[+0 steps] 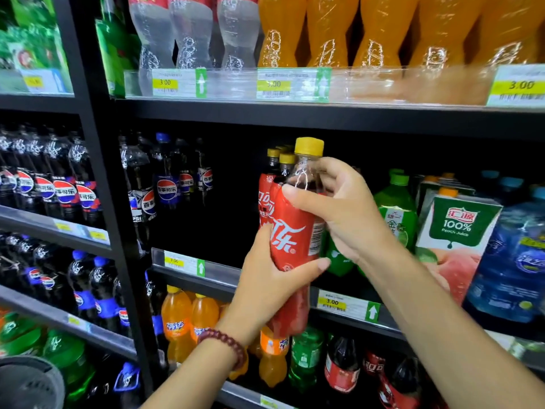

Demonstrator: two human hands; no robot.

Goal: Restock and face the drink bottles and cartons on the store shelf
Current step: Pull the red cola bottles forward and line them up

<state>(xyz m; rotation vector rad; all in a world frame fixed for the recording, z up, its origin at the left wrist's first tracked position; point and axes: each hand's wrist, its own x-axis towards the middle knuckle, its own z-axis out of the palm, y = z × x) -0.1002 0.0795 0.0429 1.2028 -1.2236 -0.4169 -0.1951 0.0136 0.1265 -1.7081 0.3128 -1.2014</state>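
Observation:
A red-labelled cola bottle (295, 231) with a yellow cap is held upright in front of the middle shelf (224, 274). My left hand (274, 281) grips its lower body from the left, with a bead bracelet on the wrist. My right hand (339, 208) grips its neck and shoulder from the right. Just behind it stand more yellow-capped cola bottles (272, 175) on the same shelf. To their left the shelf is dark and bare back to a few Pepsi bottles (168, 178).
Green bottles (396, 208), a peach juice carton (454, 240) and large blue water bottles (513, 255) stand to the right. Orange and clear soda fills the top shelf (324, 107). Orange, green and cola bottles sit below. A black upright post (100, 160) divides off Pepsi shelves on the left.

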